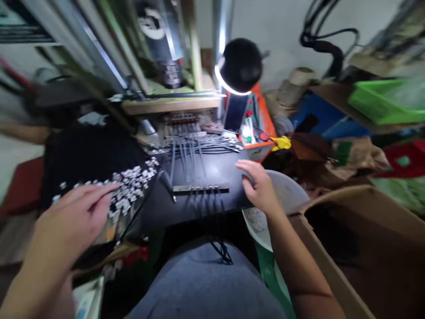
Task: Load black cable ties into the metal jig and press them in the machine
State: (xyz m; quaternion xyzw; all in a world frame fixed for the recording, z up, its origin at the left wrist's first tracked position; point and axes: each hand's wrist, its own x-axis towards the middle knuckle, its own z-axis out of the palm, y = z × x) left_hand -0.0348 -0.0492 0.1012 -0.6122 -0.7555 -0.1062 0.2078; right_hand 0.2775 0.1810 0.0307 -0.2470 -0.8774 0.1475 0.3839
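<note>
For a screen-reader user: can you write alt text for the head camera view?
A person's left hand reaches over a pile of small silver parts while the right hand hovers at a dark work table. A lit black lamp hangs above grey cables.

Small shiny metal parts [133, 184] lie heaped on a matt black tray [83, 155] at left. The black work surface [206, 168] looks smooth, faintly glossy. Near right, a brown cardboard box [332, 266] is dull; the far green plastic basket [381, 102] is smooth.

A cramped workshop: cluttered bench [199, 173] under a black work lamp [241, 66], loose cables [212, 146], cardboard box [361, 248], tool-crammed shelves [172, 104].
</note>
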